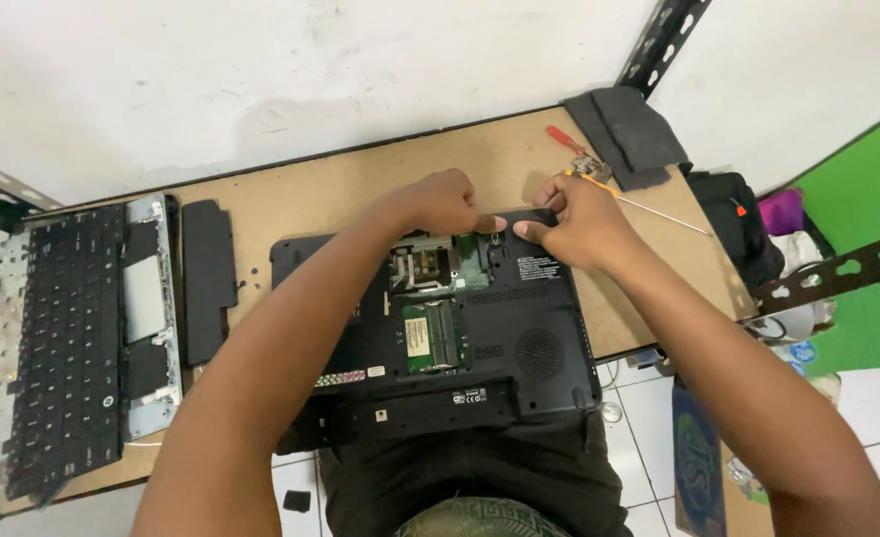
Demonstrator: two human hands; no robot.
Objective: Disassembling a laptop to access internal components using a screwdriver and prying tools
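Setting: brown board workbench (360,194) against a white wall, seen from above.
Left hand: left hand (440,202) curled into a loose fist, knuckles up, pressed at the far edge of the laptop base; the fingertips are tucked under and hidden, so what they pinch cannot be told.
Right hand: right hand (584,221) bent at the wrist, thumb and fingers closed on the far edge of the base, just right of the left hand.
Arms: both forearms reach forward from the bottom of the frame and converge over the base.
Laptop base: black laptop base (529,338) lies underside up beneath the hands, long axis left to right, open bay showing green circuit boards (430,333); its near edge overhangs the bench.
Left of the hands: black battery bar (208,278), then a detached keyboard and palm rest (72,343), partly cut off by the frame.
Beyond the right hand: red-handled screwdriver (579,154), partly hidden by the hand, beside a grey cloth (629,134).
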